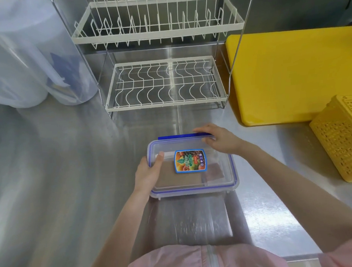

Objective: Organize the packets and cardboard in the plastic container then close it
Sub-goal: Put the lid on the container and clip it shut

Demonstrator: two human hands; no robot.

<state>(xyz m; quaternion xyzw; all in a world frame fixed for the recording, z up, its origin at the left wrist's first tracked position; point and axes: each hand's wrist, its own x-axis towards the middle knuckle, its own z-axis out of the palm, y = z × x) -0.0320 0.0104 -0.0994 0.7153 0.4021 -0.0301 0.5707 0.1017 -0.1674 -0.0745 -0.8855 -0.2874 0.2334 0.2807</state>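
A clear plastic container (226, 182) with a blue-trimmed lid on top stands on the steel counter in front of me. The lid carries a colourful fruit label (190, 160). Through the lid I see brown cardboard (178, 180) lying flat and a darker packet (214, 172) to its right. My left hand (147, 173) grips the container's left edge, thumb on the lid. My right hand (218, 140) rests on the far right corner, fingers over the blue clasp (175, 136) along the far edge.
A white wire dish rack (163, 84) stands behind the container. A yellow cutting board (291, 73) and a yellow perforated basket (344, 138) lie to the right. Clear plastic jugs (30, 60) stand at the back left.
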